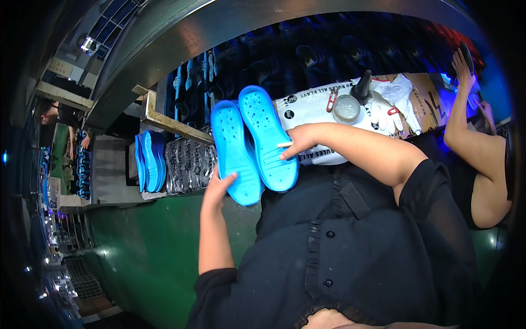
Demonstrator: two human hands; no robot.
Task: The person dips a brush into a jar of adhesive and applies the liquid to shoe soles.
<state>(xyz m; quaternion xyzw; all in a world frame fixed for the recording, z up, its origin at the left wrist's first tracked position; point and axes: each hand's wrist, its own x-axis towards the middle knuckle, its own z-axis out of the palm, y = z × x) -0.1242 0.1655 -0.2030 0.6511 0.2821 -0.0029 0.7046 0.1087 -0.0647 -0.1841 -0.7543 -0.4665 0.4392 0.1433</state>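
Two blue shoe soles are held side by side in front of me. My left hand (220, 187) grips the left blue sole (236, 158) near its lower end, the thumb on its top face. The right blue sole (269, 140) is in my right hand (302, 140), which also has a thin pale stick (284, 144) between its fingers. More soles may lie beneath these two; I cannot tell. To the right, a round container of clear gel or liquid (346, 109) stands on the printed white covering (304, 103), beside a dark cone-shaped object (361, 87).
Red-handled cutter (331, 100) and white gloves (390, 103) lie on the covering. More blue soles (153, 161) stand by a black wrapped bundle (189, 164) at left. A rusty metal bracket (176, 125) juts near the soles. A co-worker's arm (464, 107) reaches in at right.
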